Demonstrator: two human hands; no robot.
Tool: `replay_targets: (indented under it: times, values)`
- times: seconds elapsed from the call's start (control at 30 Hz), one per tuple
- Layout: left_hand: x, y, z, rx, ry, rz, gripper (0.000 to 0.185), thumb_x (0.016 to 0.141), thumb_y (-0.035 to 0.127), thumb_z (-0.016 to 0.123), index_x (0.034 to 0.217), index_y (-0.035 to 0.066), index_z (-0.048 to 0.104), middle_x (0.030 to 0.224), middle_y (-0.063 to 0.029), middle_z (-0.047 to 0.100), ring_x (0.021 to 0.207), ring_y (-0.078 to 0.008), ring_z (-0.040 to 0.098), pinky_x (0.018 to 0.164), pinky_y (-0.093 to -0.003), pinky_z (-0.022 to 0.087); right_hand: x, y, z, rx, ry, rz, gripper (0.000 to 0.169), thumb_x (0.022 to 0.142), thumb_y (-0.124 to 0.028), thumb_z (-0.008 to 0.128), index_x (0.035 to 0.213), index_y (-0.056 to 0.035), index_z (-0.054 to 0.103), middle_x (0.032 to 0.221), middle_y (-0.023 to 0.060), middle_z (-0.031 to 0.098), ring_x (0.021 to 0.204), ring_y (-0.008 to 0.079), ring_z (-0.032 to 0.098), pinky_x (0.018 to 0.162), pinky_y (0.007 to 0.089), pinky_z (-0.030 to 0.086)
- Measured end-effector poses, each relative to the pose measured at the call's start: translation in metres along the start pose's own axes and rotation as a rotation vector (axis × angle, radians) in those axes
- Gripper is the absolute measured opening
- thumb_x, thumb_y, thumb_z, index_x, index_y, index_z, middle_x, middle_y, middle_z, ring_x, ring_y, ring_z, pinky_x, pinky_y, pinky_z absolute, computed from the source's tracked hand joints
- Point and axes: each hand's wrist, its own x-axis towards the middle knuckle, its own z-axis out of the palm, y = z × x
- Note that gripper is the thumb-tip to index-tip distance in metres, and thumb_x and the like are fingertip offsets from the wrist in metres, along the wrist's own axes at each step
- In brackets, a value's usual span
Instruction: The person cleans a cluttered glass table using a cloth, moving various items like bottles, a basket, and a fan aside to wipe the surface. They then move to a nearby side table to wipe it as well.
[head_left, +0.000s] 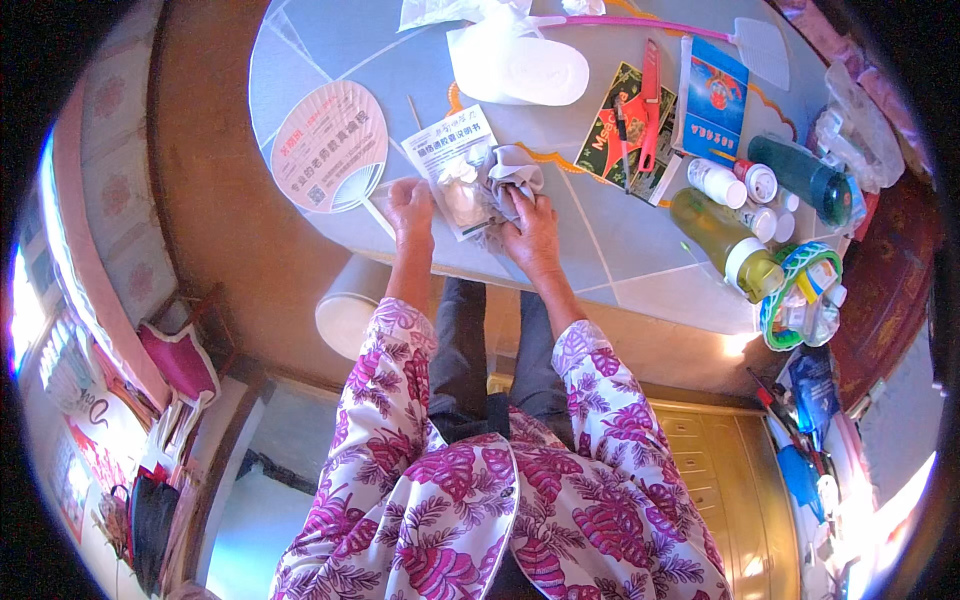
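My right hand (534, 232) has its fingers bunched into a crumpled grey cloth (516, 169) close to the table's near edge. A printed paper leaflet (439, 139) lies beside the cloth, with crumpled white tissue (461, 193) on top of it. My left hand (411, 214) is curled at the leaflet's left edge. Its fingertips are hidden, so a grip on the paper cannot be made out. Left of that hand rests a round hand fan (330, 146) bearing writing, its white handle pointing toward my left wrist.
The round table (577, 247) also bears a white plastic item (517, 64), a pink-handled fly swatter (645, 24), a red knife-like tool (649, 105), a pen (622, 139), a blue booklet (714, 97), bottles (720, 240) and a woven basket (766, 315). A bin (349, 315) stands below.
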Motion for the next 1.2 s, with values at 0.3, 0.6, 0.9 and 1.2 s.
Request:
replay_targets:
  times: [0.3,0.6,0.9,1.2]
  values:
    - [-0.004,0.011,-0.007,0.012,-0.248,-0.109,0.027,0.079,0.02,0.06,0.101,0.004,0.055,0.079,-0.0009,0.057,0.067,-0.0094,0.052,0.061,-0.0233,0.043,0.0,0.001,0.001,-0.016,-0.002,0.023,0.052,0.062,-0.009,0.059,0.113,-0.0164,0.053,0.1,0.0134,0.051,0.092,0.031,0.048,0.077,0.0397,0.041]
    - [-0.012,-0.003,0.003,-0.092,-0.366,-0.056,0.028,0.077,0.006,0.059,0.105,0.004,0.055,0.098,-0.0036,0.059,0.086,-0.0118,0.055,0.074,-0.0258,0.044,-0.002,-0.001,-0.007,-0.008,-0.054,0.033,0.053,0.062,-0.008,0.059,0.114,-0.0161,0.052,0.098,0.0141,0.049,0.087,0.0318,0.048,0.076,0.041,0.04]
    - [-0.041,0.027,-0.008,-0.052,-0.553,-0.171,0.029,0.076,0.005,0.058,0.105,0.001,0.055,0.097,-0.0059,0.06,0.085,-0.0129,0.057,0.075,-0.0261,0.045,-0.073,0.061,-0.048,-0.038,0.032,0.161,0.051,0.063,-0.006,0.06,0.114,-0.0098,0.049,0.107,0.019,0.046,0.097,0.0378,0.045,0.082,0.0443,0.039]
    - [-0.089,0.084,0.146,0.077,-0.979,-0.04,0.033,0.075,0.01,0.061,0.104,-0.004,0.054,0.092,-0.007,0.06,0.081,-0.0125,0.055,0.073,-0.0262,0.044,-0.083,0.075,-0.04,-0.111,0.074,0.078,0.059,0.062,-0.004,0.061,0.119,-0.0084,0.045,0.112,0.0173,0.045,0.1,0.0353,0.043,0.084,0.0455,0.035]
